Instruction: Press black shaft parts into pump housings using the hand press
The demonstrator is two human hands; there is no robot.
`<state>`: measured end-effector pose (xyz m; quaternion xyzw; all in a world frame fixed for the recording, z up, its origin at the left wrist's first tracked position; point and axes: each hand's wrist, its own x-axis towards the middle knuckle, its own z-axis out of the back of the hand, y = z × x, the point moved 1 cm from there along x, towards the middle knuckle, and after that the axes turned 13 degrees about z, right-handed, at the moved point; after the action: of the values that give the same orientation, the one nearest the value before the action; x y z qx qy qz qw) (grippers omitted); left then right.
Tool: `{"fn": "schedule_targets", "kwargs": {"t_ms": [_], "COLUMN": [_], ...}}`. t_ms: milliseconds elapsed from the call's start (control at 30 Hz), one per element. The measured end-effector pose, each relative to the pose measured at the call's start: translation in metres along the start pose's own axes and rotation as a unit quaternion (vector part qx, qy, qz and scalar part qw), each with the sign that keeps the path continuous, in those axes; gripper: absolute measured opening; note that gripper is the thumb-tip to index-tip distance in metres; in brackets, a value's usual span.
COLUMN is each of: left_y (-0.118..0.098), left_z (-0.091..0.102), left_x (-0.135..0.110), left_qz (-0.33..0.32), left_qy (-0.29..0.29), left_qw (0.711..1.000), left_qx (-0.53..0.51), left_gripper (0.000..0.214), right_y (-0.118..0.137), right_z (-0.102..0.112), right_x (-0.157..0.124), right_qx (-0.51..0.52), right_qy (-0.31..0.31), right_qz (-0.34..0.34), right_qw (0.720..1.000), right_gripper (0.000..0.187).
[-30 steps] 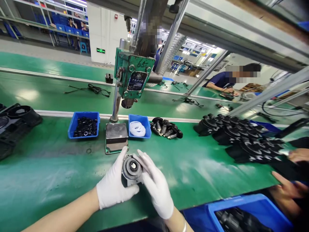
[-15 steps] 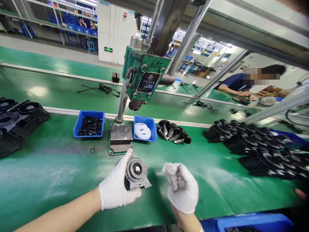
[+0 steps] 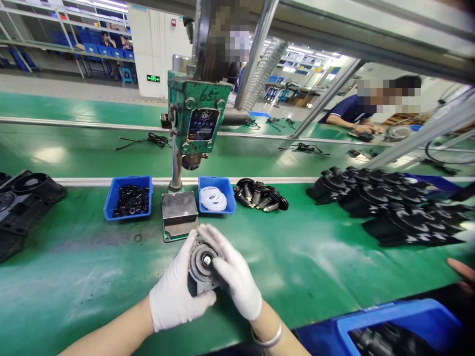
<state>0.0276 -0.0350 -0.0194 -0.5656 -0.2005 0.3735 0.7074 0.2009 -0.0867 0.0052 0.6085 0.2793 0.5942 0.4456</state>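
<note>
A round dark grey housing (image 3: 200, 267) with stepped rings and a shiny metal centre sits between both gloved hands, just in front of the press base. My left hand (image 3: 176, 291) wraps its left side, with the thumb below and the fingers above. From the right, my right hand (image 3: 239, 277) lays its fingers over the housing's upper edge, the thumb close to the centre. Part of the rim is hidden under the gloves. Behind stands a green bench press (image 3: 198, 118), its ram above a steel block (image 3: 180, 205).
Blue bins hold small black parts (image 3: 131, 200) and white rings (image 3: 214, 199). Black parts with shafts (image 3: 261, 195) lie beside them. Black housings (image 3: 393, 207) crowd the right, more mouldings (image 3: 27, 207) the left. A blue crate (image 3: 401, 316) is at the lower right; a co-worker (image 3: 356, 111) sits across.
My right hand has come left from a closed pose over the bench onto the housing's right side. My left hand keeps its hold. The camera view has shifted slightly.
</note>
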Motion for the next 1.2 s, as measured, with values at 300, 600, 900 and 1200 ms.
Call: {"fn": "schedule_targets", "kwargs": {"t_ms": [300, 600, 900, 1200], "left_y": [0.005, 0.007, 0.013, 0.017], "left_z": [0.001, 0.004, 0.008, 0.009], "left_x": [0.004, 0.004, 0.006, 0.009], "left_qz": [-0.005, 0.001, -0.010, -0.014], "left_qy": [-0.004, -0.006, -0.006, -0.024], "left_qw": [1.000, 0.999, 0.998, 0.998], "left_qx": [0.001, 0.038, 0.065, 0.062], "left_gripper": [0.108, 0.105, 0.101, 0.097], "right_y": [0.004, 0.001, 0.002, 0.013], "right_z": [0.000, 0.014, 0.017, -0.005], "right_x": [-0.003, -0.002, -0.003, 0.009], "right_qx": [-0.022, 0.007, -0.074, -0.078], "right_qy": [-0.104, -0.231, -0.188, -0.065], "right_qz": [-0.012, -0.003, 0.043, 0.081], "right_qw": [0.994, 0.973, 0.978, 0.992], "right_gripper": [0.034, 0.034, 0.048, 0.035]}}
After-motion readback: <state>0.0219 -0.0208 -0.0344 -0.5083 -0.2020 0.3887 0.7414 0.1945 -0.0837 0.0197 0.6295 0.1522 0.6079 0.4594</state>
